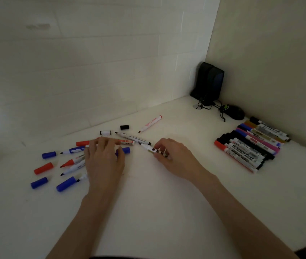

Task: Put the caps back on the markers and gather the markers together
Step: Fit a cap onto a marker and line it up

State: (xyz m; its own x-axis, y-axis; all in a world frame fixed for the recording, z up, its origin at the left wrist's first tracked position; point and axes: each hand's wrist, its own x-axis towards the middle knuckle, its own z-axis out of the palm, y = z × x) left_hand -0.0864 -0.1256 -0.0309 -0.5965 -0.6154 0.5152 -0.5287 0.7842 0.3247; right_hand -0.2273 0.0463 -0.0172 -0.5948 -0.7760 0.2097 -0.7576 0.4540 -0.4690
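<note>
Uncapped markers and loose caps lie scattered left of centre on the white table. My right hand grips a white uncapped marker, tip pointing left. My left hand lies spread over the scatter, fingertips on a long red marker and thumb against a blue cap. Further back lie an uncapped black marker, an uncapped red marker, a black cap and a white cap. Blue caps and a red cap sit at the left. Several capped markers are lined up at the right.
A black speaker-like device with cables stands in the far corner, with a black mouse beside it. Tiled walls close off the table at the back and right. The table's edge shows at the bottom right.
</note>
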